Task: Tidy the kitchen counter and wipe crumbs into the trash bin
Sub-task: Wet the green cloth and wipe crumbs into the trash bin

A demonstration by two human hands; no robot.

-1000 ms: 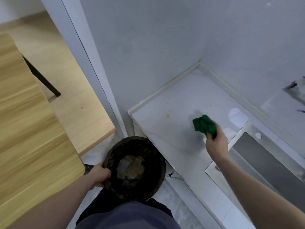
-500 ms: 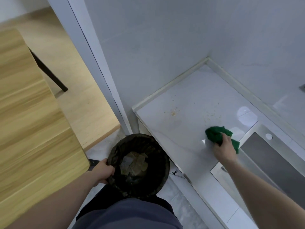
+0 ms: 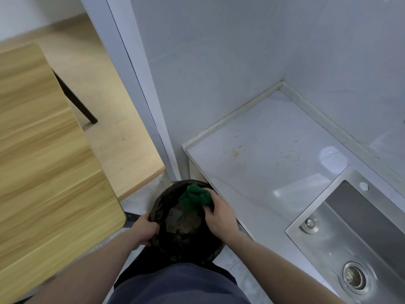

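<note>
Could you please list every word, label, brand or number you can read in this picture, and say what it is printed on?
None: no readable text shows anywhere.
The trash bin, the green cloth, the counter, the sink and the wooden table all show plain surfaces, with no label, brand or number.

The pale marble-look table [image 3: 252, 178] ran from the corner at one o'clock down toward five o'clock. Tan crumbs [image 3: 236, 152] lay clustered on it near its left end, with finer specks [image 3: 285, 157] scattered toward three o'clock. A steel sink [image 3: 341, 235] sat set into it at four o'clock. On the grey floor [image 3: 140, 198], at six o'clock, stood the black trash bin [image 3: 186, 244], just beside the table's edge.
</note>
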